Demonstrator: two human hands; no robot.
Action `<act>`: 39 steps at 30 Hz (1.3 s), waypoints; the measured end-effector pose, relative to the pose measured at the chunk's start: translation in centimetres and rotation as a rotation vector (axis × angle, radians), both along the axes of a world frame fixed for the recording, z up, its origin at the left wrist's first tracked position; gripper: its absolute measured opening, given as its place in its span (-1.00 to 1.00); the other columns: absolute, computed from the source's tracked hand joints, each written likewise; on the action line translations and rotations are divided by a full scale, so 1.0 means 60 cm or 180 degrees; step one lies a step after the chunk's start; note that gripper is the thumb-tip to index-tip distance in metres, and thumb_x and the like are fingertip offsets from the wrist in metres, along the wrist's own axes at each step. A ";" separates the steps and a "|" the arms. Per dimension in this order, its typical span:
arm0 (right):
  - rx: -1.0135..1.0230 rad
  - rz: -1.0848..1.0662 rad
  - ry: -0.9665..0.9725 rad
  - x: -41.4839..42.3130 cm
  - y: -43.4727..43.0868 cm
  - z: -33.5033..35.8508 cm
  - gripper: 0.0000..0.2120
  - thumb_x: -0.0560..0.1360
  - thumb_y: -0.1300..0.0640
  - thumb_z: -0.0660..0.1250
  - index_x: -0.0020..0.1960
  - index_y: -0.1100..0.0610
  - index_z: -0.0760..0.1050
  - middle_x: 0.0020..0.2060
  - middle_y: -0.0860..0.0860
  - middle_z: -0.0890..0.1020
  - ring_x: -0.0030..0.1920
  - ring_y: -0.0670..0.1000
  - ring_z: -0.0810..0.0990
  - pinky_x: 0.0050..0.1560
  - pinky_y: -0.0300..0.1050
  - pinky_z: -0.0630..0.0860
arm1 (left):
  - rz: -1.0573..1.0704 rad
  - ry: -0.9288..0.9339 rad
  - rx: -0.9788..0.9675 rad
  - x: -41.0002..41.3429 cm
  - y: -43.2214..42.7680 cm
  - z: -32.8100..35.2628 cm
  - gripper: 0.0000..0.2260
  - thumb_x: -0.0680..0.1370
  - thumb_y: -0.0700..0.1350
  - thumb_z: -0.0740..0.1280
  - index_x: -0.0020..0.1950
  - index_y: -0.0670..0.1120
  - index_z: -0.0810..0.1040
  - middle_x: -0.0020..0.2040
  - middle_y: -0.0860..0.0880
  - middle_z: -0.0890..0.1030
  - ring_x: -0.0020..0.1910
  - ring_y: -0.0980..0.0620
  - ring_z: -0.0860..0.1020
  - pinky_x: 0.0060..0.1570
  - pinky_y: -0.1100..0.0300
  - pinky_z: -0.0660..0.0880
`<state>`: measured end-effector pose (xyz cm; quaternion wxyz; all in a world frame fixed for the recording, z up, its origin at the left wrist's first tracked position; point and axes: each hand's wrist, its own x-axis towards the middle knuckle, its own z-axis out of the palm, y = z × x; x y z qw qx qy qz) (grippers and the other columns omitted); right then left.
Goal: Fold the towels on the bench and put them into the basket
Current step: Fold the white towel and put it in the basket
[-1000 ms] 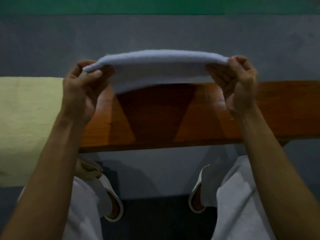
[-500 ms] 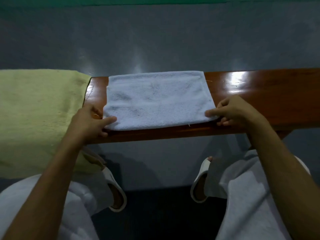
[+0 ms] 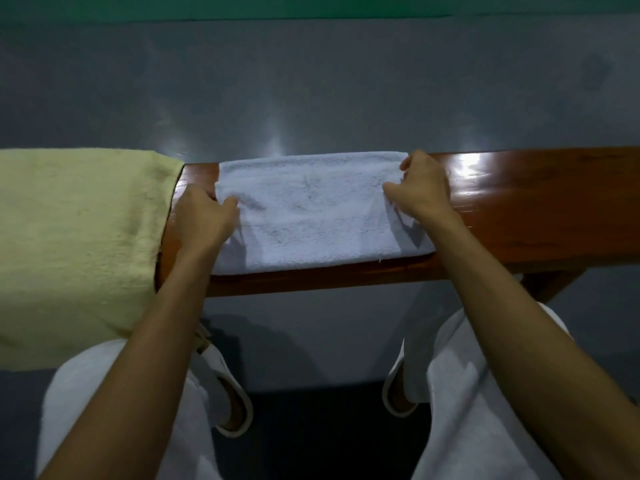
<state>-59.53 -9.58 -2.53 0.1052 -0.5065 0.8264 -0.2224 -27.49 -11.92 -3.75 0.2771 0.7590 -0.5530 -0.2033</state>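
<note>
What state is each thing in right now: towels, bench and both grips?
bench, carries both towels.
white towel, flat on the bench, held at both side edges.
yellow towel, unfolded, draped over the bench's left end.
left hand grip, pinches the white towel's left edge.
right hand grip, pinches the white towel's right edge.
basket, not in view.

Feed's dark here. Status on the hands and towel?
Left hand, right hand pinch white towel side edges. Towel flat on bench. Yellow towel beside, apart.

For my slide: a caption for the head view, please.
Left hand and right hand grip the white towel on the wooden bench.
</note>
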 end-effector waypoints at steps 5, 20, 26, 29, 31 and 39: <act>0.0386 -0.0045 -0.0189 -0.017 -0.007 -0.014 -0.67 0.35 -0.08 0.53 -0.05 0.12 0.58 -0.16 0.06 0.64 -0.13 0.13 0.66 -0.09 0.14 0.69 | -0.0021 0.0456 0.0081 0.007 -0.001 0.004 -0.76 0.41 0.02 0.52 -0.02 -0.08 0.68 -0.07 -0.04 0.69 -0.04 -0.08 0.65 0.05 0.01 0.62; -0.0445 0.0286 -0.1101 -0.024 0.009 -0.009 -0.86 0.57 0.08 0.36 -0.12 0.07 0.43 -0.23 -0.06 0.50 -0.22 -0.05 0.47 -0.23 -0.15 0.44 | -0.0043 0.0294 -0.0345 0.009 0.012 0.001 -0.89 0.46 -0.01 0.48 -0.11 -0.02 0.67 -0.14 0.01 0.69 -0.09 -0.02 0.65 -0.02 0.09 0.58; -0.0111 0.0289 -0.1968 -0.049 0.017 -0.005 -0.58 0.48 0.16 0.54 0.23 0.16 0.43 0.08 0.08 0.54 0.05 0.02 0.57 -0.04 -0.15 0.59 | -0.0136 0.0736 -0.0759 0.010 0.006 0.011 -0.88 0.50 -0.06 0.50 -0.08 -0.08 0.64 -0.15 0.03 0.66 -0.23 0.19 0.58 -0.20 0.31 0.50; 0.0000 0.0660 -0.1523 -0.060 0.026 -0.010 -0.51 0.48 0.20 0.53 0.34 0.10 0.44 0.05 0.07 0.57 0.05 0.06 0.60 -0.08 -0.11 0.63 | -0.0349 0.0876 -0.0589 0.012 0.006 0.011 -0.84 0.49 -0.06 0.50 -0.04 -0.09 0.61 -0.15 0.01 0.64 -0.18 0.07 0.61 -0.12 0.08 0.61; 0.0017 0.0815 -0.1043 -0.058 0.033 -0.013 -0.50 0.48 0.18 0.52 0.37 0.08 0.46 -0.01 0.02 0.56 0.02 0.02 0.55 -0.10 -0.17 0.54 | -0.0343 0.0937 -0.0381 0.015 0.008 0.008 -0.76 0.47 -0.05 0.55 0.04 -0.08 0.59 -0.12 -0.01 0.64 -0.12 -0.03 0.64 -0.09 -0.01 0.65; -0.0029 0.1275 0.0302 -0.024 0.050 -0.017 -0.48 0.57 0.19 0.33 0.48 0.06 0.28 -0.04 0.20 0.63 -0.06 0.24 0.61 0.01 0.21 0.60 | -0.0527 -0.0333 -0.0048 0.011 0.029 -0.005 -0.71 0.49 0.05 0.52 -0.02 -0.15 0.61 -0.12 -0.07 0.60 -0.10 -0.12 0.59 -0.08 0.00 0.52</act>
